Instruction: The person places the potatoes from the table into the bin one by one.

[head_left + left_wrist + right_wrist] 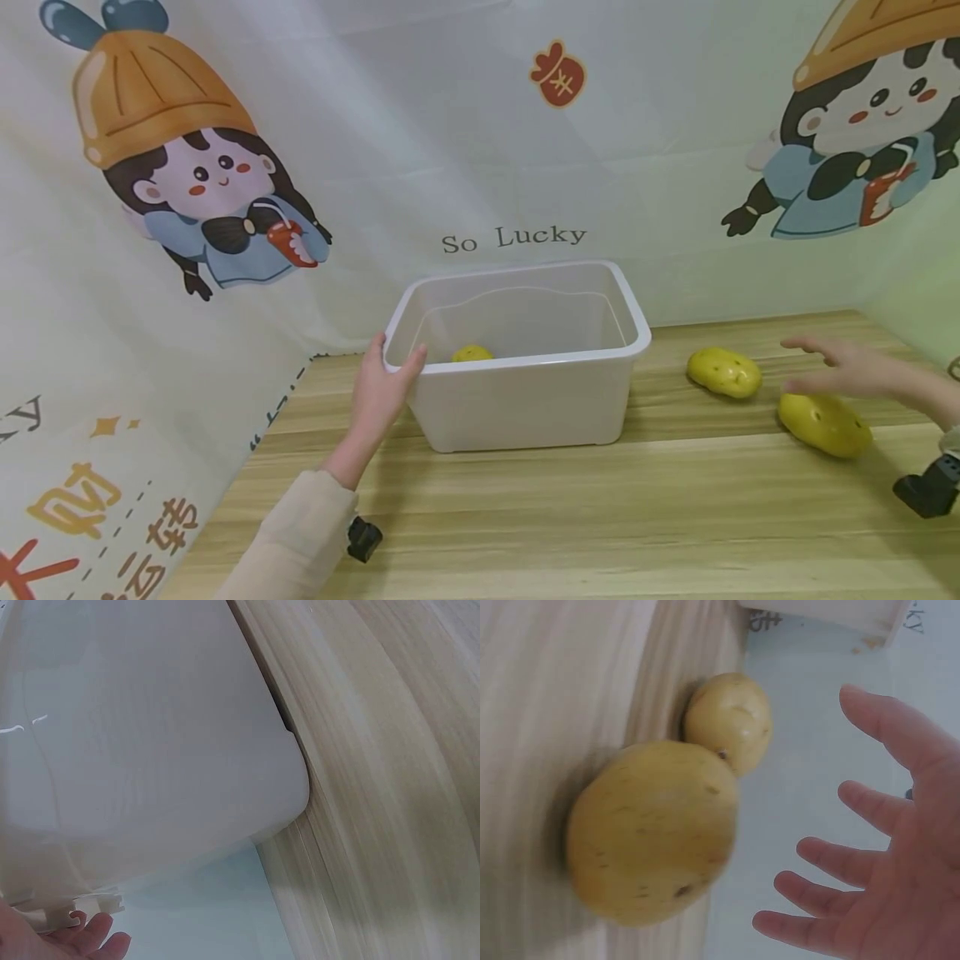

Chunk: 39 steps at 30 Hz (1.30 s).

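Note:
My left hand (pixel 378 393) grips the near left corner of a white plastic bin (pixel 525 407), thumb over the rim and fingers along the outer side. In the left wrist view its fingertips curl at the bin's handle edge (pixel 64 919). One yellow potato (pixel 472 354) lies inside the bin, partly hidden by the front wall. Off to the right, my right hand (pixel 851 367) hovers above a larger potato (pixel 825 427), fingers spread and holding nothing. The right wrist view shows the palm (pixel 915 892) apart from that potato (pixel 652 832). Another potato (pixel 724 372) lies between it and the bin.
The bin stands on a wood-grain table (pixel 562 517), close to a printed cloth backdrop (pixel 360 150). The cloth also hangs along the left side of the table. Black wrist cameras (pixel 364 538) sit at both sleeves.

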Tool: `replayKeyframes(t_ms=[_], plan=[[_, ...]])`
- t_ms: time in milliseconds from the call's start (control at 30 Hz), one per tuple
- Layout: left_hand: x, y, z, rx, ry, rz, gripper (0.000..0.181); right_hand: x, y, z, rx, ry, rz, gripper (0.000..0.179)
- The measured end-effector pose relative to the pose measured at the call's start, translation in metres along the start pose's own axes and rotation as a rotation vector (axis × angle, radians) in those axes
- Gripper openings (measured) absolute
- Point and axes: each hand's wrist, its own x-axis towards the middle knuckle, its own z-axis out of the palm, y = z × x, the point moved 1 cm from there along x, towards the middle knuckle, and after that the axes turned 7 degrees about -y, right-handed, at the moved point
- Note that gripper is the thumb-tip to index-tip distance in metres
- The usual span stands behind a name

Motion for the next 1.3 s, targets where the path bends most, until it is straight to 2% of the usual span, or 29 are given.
replayKeyframes(t_ms=[233, 433, 700, 967, 1300], plan=[[-0.001, 0.001, 0.0, -0.008, -0.001, -0.005, 0.08, -0.002, 0.009, 0.014, 0.036, -0.084, 0.034, 0.075], [-0.001, 0.002, 0.0, -0.007, -0.004, -0.008, 0.079, -0.004, 0.014, 0.021, 0.019, -0.127, 0.036, 0.077], [-0.002, 0.001, 0.0, 0.009, -0.005, -0.01, 0.08, -0.007, 0.024, 0.032, 0.04, -0.102, -0.011, 0.074], [-0.001, 0.001, 0.0, 0.011, 0.001, -0.006, 0.08, -0.007, 0.028, 0.036, 0.027, -0.127, 0.038, 0.079], [-0.001, 0.0, 0.0, 0.017, 0.003, -0.006, 0.08, -0.006, 0.029, 0.037, 0.045, -0.113, 0.027, 0.073]])
